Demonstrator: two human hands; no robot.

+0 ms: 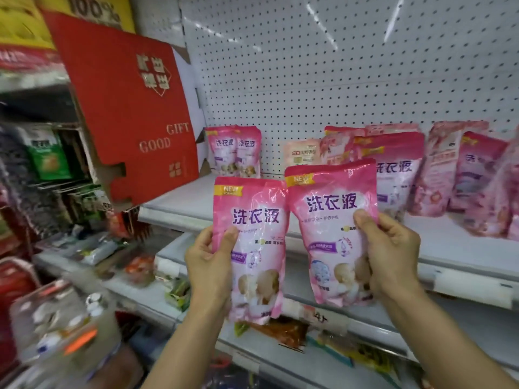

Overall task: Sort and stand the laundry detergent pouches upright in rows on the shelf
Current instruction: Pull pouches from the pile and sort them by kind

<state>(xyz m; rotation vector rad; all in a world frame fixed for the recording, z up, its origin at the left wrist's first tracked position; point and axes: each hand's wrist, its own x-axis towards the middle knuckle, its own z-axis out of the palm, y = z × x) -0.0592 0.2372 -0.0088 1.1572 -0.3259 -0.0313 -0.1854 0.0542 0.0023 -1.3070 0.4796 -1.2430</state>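
I have my left hand [209, 265] gripping one pink detergent pouch [254, 242] and my right hand [390, 256] gripping a second pouch [334, 228], both held upright side by side in front of the white shelf [174, 197]. Two matching pouches [233, 150] stand at its back left; more pouches [421, 169] crowd the right, some leaning.

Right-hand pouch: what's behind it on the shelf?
Behind the right-hand pouch, another pink pouch stands on the shelf, its left and lower parts covered. Whether more pouches stand directly behind is hidden.
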